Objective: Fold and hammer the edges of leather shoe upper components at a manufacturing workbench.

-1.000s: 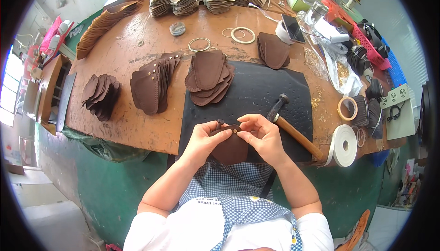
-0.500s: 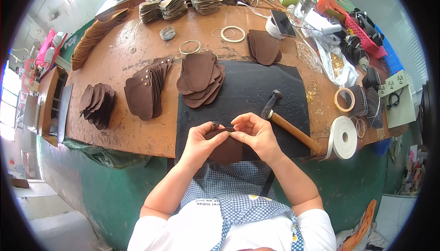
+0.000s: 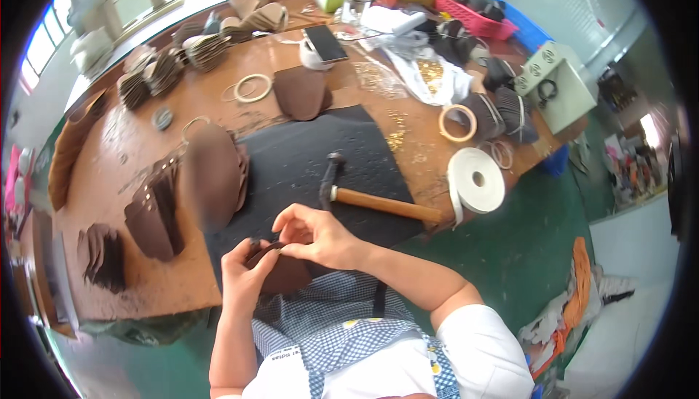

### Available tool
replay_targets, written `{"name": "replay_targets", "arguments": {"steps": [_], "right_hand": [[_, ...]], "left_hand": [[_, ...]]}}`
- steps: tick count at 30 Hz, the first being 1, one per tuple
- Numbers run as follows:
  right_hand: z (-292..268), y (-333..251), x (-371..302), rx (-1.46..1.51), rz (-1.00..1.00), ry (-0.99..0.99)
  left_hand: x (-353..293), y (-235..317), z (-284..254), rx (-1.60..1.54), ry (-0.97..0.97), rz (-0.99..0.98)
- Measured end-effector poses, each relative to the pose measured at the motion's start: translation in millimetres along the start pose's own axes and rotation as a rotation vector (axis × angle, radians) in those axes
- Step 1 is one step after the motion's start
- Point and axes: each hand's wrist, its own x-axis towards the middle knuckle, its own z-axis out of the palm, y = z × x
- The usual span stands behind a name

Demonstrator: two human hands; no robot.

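Observation:
My left hand [image 3: 242, 269] pinches one side of a brown leather piece [image 3: 288, 277] at the near edge of the black mat [image 3: 295, 155]. My right hand [image 3: 320, 240] grips the same piece's upper edge between thumb and finger, its other fingers curled. What lies between the fingertips is hidden. A small dark rod end shows by my left fingers; whether I hold it, I cannot tell. Beyond my right hand a hammer [image 3: 386, 204] with a wooden handle rests on the mat. Left of the mat lie a stack of brown leather pieces [image 3: 212, 180] and another stack with metal studs [image 3: 154, 218].
A third brown stack [image 3: 100, 257] lies at the left. Farther back are a leather piece [image 3: 300, 95], a pale ring [image 3: 253, 88] and a phone [image 3: 325, 44]. To the right are loose gold-coloured bits [image 3: 397, 131], a tape roll [image 3: 457, 124] and a white strip roll [image 3: 478, 180].
The view has turned to the right, so the table and things sit farther left in the picture. Both hands still hold the leather piece in much the same grip.

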Motion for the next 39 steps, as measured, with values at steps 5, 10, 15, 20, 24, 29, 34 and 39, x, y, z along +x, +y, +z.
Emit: {"name": "replay_targets", "arguments": {"steps": [5, 10, 15, 20, 24, 29, 34, 39], "right_hand": [[-7.4, -6.8, -8.3, -0.056, 0.006, -0.050], [-55.8, -25.1, -16.3, -0.168, -0.034, 0.133], [-248.6, 13.7, -9.2, -0.625, -0.118, 0.923], [-300.4, 35.0, 6.6, -0.983, 0.079, 0.980], [-292.2, 29.2, 24.7, -1.075, 0.167, 0.988], [-309.2, 31.7, 19.8, -1.078, 0.197, 0.980], [-314.9, 42.3, 23.1, -1.310, 0.100, 0.870], [-228.8, -7.5, 12.4, -0.382, -0.147, 0.693]], "left_hand": [[4.3, 3.1, 2.8, -0.017, -0.092, -0.003], [4.5, 26.3, -3.7, 0.222, 0.136, 0.333], [24.0, 59.8, -33.5, 0.669, 0.352, 1.091], [22.8, -2.0, -25.3, 1.001, 0.005, 1.163], [11.1, -35.8, -17.8, 0.986, -0.128, 1.221], [3.6, -40.3, -15.9, 1.012, -0.116, 1.148], [-12.5, -51.7, -11.2, 0.961, 0.014, 1.110], [-29.2, -59.1, -10.1, 1.009, 0.067, 0.947]]}}
